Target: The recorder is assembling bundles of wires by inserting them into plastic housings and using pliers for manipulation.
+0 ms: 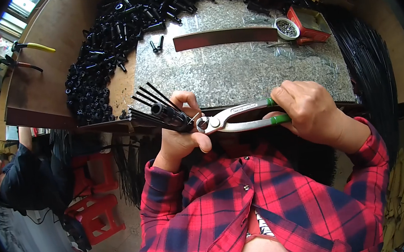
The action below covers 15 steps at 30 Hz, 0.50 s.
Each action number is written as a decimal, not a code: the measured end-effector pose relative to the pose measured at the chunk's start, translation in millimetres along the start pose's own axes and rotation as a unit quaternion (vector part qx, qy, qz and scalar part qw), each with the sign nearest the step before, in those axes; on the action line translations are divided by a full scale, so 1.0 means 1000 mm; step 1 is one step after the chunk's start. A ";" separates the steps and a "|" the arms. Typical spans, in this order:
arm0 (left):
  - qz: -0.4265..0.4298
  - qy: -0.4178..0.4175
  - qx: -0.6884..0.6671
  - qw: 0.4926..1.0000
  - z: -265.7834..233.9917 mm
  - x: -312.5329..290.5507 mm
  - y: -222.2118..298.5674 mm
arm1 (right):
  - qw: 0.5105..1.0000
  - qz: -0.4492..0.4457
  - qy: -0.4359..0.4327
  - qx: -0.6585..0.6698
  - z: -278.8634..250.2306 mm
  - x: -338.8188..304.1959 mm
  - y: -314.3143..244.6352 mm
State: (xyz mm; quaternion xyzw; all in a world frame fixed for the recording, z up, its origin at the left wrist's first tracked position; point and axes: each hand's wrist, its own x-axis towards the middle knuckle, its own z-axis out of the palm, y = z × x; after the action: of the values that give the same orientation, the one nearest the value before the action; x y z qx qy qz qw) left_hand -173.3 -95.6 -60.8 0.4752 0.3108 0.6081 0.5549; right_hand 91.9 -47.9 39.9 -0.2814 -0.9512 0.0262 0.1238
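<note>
Both forearms enter from the lower edge in red-and-navy plaid sleeves and meet in front of the chest. The left hand [178,128] is raised, its back toward the chest, fingers curled shut in a fist-like grasp, thumb lying across the front. The right hand [308,107] sits level with it, to its right, knuckles up, fingers wrapped tight and squeezing, wrist bent slightly inward. The hands are near, not touching.

Pile of small parts [104,42] lies on the workbench [59,82], left of the metal sheet [236,73]. Bowl [286,28] and box [310,23] sit at the sheet's far right corner. Pliers [31,46] lie far left.
</note>
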 end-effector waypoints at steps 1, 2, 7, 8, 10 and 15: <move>0.001 -0.013 0.011 1.000 0.000 0.000 -0.001 | 0.999 -0.007 0.000 -0.035 -0.004 -0.001 -0.002; 0.003 -0.026 0.021 0.999 0.001 0.001 -0.001 | 0.999 -0.006 -0.001 -0.035 -0.005 -0.002 -0.002; -0.001 -0.017 0.033 0.999 0.009 0.001 -0.007 | 0.997 -0.012 0.006 -0.075 -0.012 -0.003 -0.004; -0.001 -0.017 0.033 0.999 0.009 0.002 -0.008 | 0.997 -0.012 0.007 -0.076 -0.013 -0.003 -0.004; -0.011 -0.003 0.082 0.997 0.007 0.002 -0.010 | 0.995 -0.010 -0.002 -0.101 -0.013 -0.001 -0.006; -0.028 -0.011 0.083 0.996 0.008 0.001 -0.007 | 0.996 0.019 -0.062 -0.064 -0.001 -0.001 -0.006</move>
State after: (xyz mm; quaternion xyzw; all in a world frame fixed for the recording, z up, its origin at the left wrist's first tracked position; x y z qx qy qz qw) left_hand -162.9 -94.6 -64.3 0.5170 0.3677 0.5591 0.5338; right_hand 89.9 -53.5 41.0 -0.3045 -0.9513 -0.0148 0.0460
